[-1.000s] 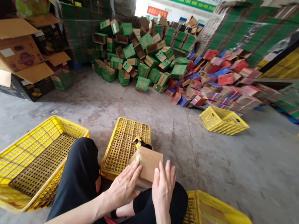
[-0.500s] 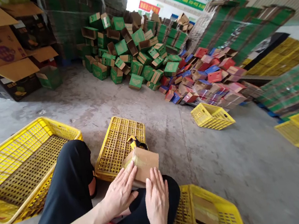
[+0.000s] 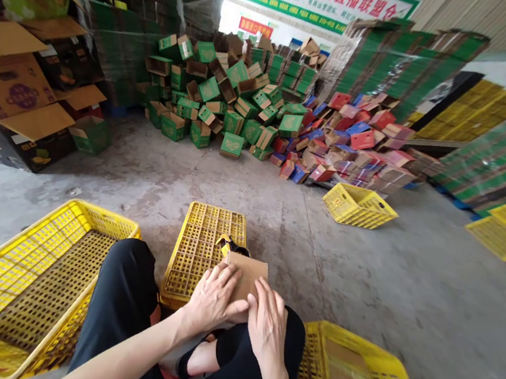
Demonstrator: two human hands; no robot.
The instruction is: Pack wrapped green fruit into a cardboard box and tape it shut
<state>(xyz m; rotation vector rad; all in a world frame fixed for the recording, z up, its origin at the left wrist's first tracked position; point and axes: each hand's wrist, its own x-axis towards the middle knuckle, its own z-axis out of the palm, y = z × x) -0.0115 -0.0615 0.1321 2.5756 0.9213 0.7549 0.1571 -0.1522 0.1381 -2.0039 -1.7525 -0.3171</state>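
Observation:
A small brown cardboard box (image 3: 249,272) rests on my lap above my black trousers. My left hand (image 3: 212,298) lies over its near left side, fingers curled around the box's edge. My right hand (image 3: 267,321) presses on the near right edge, fingers together and bent against the cardboard. Just behind the box, a tape dispenser (image 3: 226,246) with a yellow and black body sits on an upturned yellow crate (image 3: 195,249).
A large yellow plastic crate (image 3: 33,279) stands at my left. Another yellow crate (image 3: 354,358) with cardboard pieces sits at my lower right. A smaller crate (image 3: 359,205) lies on the concrete floor ahead. Piles of green boxes (image 3: 220,99) and red and blue boxes (image 3: 345,138) fill the back.
Both hands slid further onto the box, going from flat, stretched fingers to fingers curled and pressed on its near edges. The box sits lower and is more covered.

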